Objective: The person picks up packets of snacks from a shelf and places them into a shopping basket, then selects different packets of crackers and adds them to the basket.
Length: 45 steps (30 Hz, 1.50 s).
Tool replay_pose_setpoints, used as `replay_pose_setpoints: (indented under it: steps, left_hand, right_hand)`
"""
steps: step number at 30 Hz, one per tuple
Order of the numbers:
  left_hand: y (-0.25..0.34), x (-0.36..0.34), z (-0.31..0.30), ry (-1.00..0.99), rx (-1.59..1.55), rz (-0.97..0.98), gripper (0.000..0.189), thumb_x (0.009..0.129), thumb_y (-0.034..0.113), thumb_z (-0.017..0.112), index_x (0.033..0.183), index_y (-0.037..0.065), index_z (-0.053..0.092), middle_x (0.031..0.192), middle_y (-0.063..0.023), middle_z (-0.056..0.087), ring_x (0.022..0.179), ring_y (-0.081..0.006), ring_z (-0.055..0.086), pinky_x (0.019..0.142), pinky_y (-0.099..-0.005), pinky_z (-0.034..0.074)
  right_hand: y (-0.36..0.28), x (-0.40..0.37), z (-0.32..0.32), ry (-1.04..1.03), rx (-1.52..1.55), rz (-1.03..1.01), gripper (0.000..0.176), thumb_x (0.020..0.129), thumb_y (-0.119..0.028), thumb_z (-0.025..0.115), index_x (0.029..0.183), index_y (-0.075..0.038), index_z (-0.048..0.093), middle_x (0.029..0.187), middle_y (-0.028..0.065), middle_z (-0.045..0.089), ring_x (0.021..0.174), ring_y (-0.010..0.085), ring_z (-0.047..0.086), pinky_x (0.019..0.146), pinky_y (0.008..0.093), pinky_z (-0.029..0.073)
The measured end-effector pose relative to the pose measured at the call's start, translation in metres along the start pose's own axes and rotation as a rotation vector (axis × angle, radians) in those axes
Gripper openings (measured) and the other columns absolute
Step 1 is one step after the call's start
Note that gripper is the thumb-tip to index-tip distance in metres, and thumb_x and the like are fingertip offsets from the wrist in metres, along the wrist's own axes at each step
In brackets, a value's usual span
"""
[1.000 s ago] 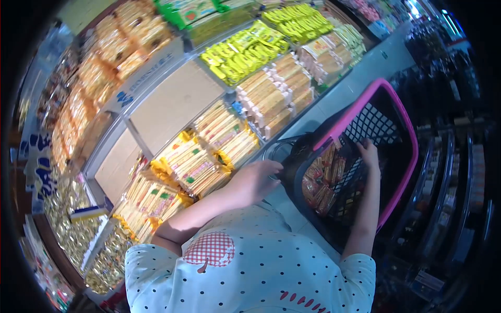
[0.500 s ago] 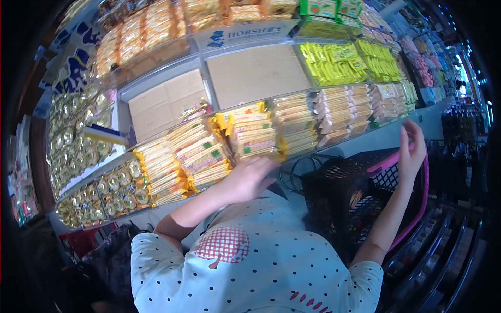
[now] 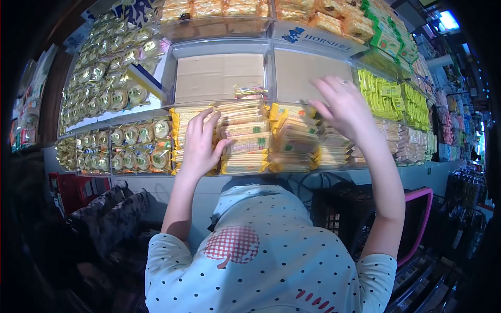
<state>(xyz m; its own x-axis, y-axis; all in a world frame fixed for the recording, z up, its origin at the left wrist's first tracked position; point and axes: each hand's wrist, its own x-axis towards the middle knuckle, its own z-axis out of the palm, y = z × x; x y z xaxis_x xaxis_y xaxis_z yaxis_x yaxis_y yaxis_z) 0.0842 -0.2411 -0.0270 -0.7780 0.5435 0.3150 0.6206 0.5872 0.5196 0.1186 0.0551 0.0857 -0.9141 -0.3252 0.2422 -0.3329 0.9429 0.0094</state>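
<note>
My left hand [image 3: 199, 142] has its fingers apart over stacked packets of thin biscuit sticks [image 3: 245, 147] at the front of the shelf. Its fingertips rest on or just above the packets; contact is hard to judge. My right hand [image 3: 342, 103] is raised, slightly blurred, above the right part of the same row, with thumb and fingers apart and nothing in them. Below it lie yellow-ended packets [image 3: 295, 136], smeared by motion. A single small packet [image 3: 250, 91] lies in the cardboard-lined bin [image 3: 214, 73] behind.
A black shopping basket [image 3: 326, 208] with a pink handle [image 3: 429, 208] stands low at my right. Round wrapped cakes [image 3: 138, 141] fill the left bins, green-yellow packets [image 3: 378, 91] the right one. A blue-and-white divider [image 3: 146, 82] sticks up at the left.
My view has turned right-side up and left. The right hand has come from beside the basket up over the shelf. The left hand has moved from the shelf's front edge onto the stick packets, fingers spreading.
</note>
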Motion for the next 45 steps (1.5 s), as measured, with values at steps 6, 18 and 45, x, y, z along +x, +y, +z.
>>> replay_pose_setpoints:
  steps: [6,18,45]
  left_hand:
    - [0.007,-0.011,0.013,-0.137,-0.019,0.002,0.082,0.056,0.029,0.079,0.125,0.007,0.04,0.134,-0.017,0.031,0.122,-0.0368,0.031,0.099,-0.046,0.028]
    - [0.005,0.014,0.032,-0.267,0.151,-0.003,0.099,0.053,0.034,0.08,0.135,0.01,0.029,0.139,-0.017,0.025,0.129,-0.0343,0.023,0.103,-0.053,0.017]
    - [0.018,-0.001,0.038,-0.181,0.144,0.099,0.072,0.063,0.016,0.072,0.127,0.011,0.041,0.133,-0.0168,0.032,0.122,-0.0353,0.032,0.098,-0.0499,0.024]
  right_hand:
    - [-0.016,-0.02,0.052,-0.332,0.092,-0.027,0.029,0.077,-0.021,0.061,0.098,-0.004,0.052,0.093,0.0119,0.055,0.093,0.0275,0.055,0.08,0.0396,0.043]
    - [-0.016,-0.054,0.084,-0.463,0.151,0.14,0.049,0.078,-0.025,0.06,0.118,-0.003,0.044,0.114,0.0146,0.05,0.107,0.0287,0.05,0.086,0.0404,0.04]
    - [-0.08,-0.033,0.132,0.072,0.305,-0.052,0.055,0.053,-0.017,0.071,0.101,0.0,0.052,0.095,0.0103,0.049,0.09,0.0263,0.049,0.08,0.0404,0.036]
